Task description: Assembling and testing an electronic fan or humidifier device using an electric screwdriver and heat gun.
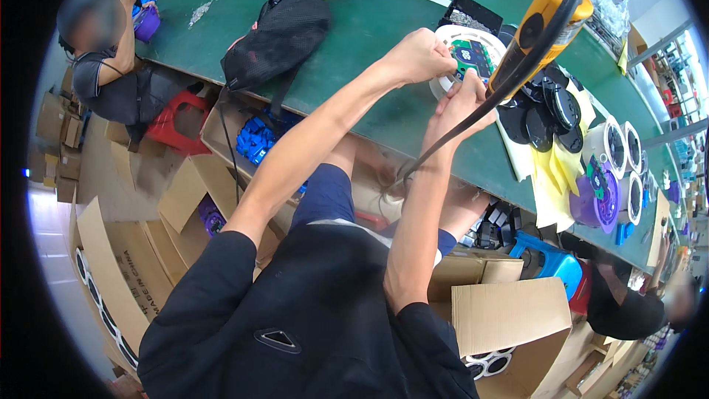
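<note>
Hands meet over a round white housing (473, 55) that lies on the green surface (369, 29), far from the person's body. Its open top shows a green circuit board (473, 57). The left hand (417, 55) is curled shut at the housing's left rim, knuckles up, and hides that rim; what its grip encloses cannot be made out. The right hand (461, 107) sits just near of the housing, fingers bent against the lower end of a hanging yellow power screwdriver (539, 26); whether that grip fully closes on the tool cannot be told, since the tool's tip is hidden between hand and housing. A black cable (473, 129) runs from the screwdriver's top down past the right wrist.

To the right, black round discs (550, 107) lie stacked, with yellow sheets (550, 170) and a purple disc (598, 199) beyond. A black mesh bag (277, 37) rests on the left. Cardboard boxes (509, 318) crowd the floor, partly cut off.
</note>
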A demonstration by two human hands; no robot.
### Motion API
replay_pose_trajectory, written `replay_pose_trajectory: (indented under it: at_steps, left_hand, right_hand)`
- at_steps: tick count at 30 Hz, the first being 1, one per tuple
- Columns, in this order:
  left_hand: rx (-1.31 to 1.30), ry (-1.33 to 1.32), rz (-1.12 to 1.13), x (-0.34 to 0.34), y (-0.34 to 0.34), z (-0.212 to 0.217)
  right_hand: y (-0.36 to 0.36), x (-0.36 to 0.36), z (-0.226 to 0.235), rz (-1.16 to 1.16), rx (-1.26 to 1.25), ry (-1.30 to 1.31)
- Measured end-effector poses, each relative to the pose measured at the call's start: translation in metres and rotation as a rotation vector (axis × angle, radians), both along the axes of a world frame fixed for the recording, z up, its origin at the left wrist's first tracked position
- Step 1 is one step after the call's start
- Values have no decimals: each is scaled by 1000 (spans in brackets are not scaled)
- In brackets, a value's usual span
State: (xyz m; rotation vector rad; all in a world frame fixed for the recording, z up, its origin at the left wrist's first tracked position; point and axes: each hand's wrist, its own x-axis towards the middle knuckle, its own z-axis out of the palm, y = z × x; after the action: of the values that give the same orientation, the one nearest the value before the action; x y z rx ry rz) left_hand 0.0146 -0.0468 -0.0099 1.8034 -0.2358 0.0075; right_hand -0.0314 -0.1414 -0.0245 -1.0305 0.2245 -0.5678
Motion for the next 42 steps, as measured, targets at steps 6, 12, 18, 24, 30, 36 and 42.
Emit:
replay_pose_trajectory:
  at_steps: [6, 12, 18, 24, 30, 36, 42]
  left_hand:
    - [-227, 112, 41, -3, -9, -1]
    - [-104, 105, -73, 3, 5, 13]
    - [22, 42, 85, -4, -5, 3]
    - [54, 91, -127, 4, 10, 18]
    - [29, 87, 24, -10, -4, 17]
    - [60, 131, -70, -3, 9, 18]
    - [-49, 221, -123, 2, 13, 19]
  right_hand:
    - [-3, 0, 13, 11, 35, 78]
    - [-2, 0, 8, 47, 77, 39]
    - [-4, -1, 9, 38, 69, 49]
    - [-1, -3, 11, 55, 108, 71]
    - [-4, -1, 13, 15, 112, 92]
    - [-1, 0, 16, 33, 110, 105]
    - [-1, 1, 12, 25, 108, 66]
